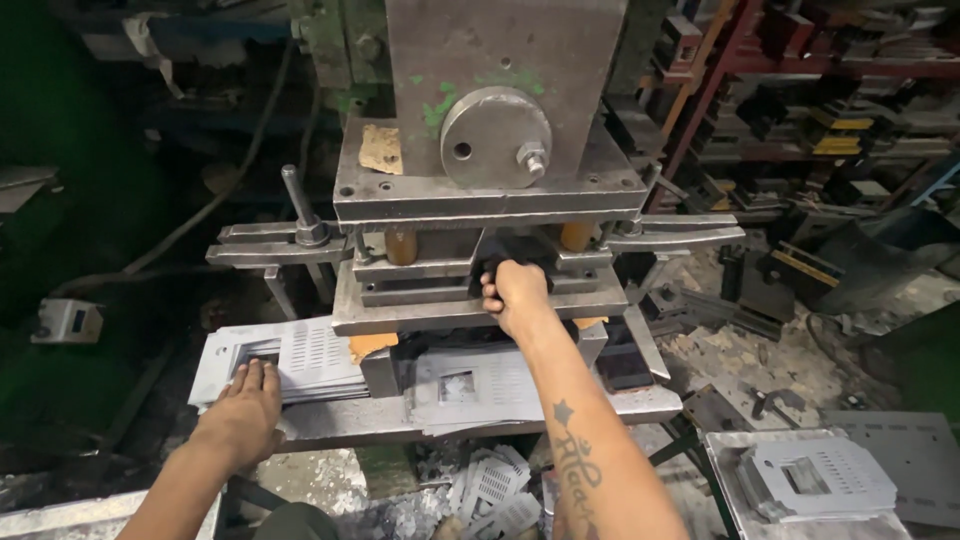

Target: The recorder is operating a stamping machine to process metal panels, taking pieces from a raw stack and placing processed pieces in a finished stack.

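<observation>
Perforated metal sheet [310, 352]: from the head view, a stack of grey punched plates is lying on the press bed at the left, each with a rectangular window and rows of slots.
Left hand [243, 412]: it is resting flat and open on the near edge of that stack, palm down, pressing rather than gripping.
Right hand [517, 293]: it is reaching into the gap between the die plates and is curling closed around something dark there — what exactly it grips I cannot tell.
Press [495, 170]: the heavy steel ram block is sitting over the die set, with a narrow gap showing where the right hand is working.
Plates under the die [470, 388]: more grey plates are lying on the bed below the die, near the forearm.
Finished-looking pile [815, 478]: a separate stack of like plates is sitting at the lower right, well apart from the press.
Floor scrap [490, 490]: loose punched pieces are lying below the bed.
Progress, as a judgement: some plates appear already worked — the stack under the left hand appears still to be waiting.
</observation>
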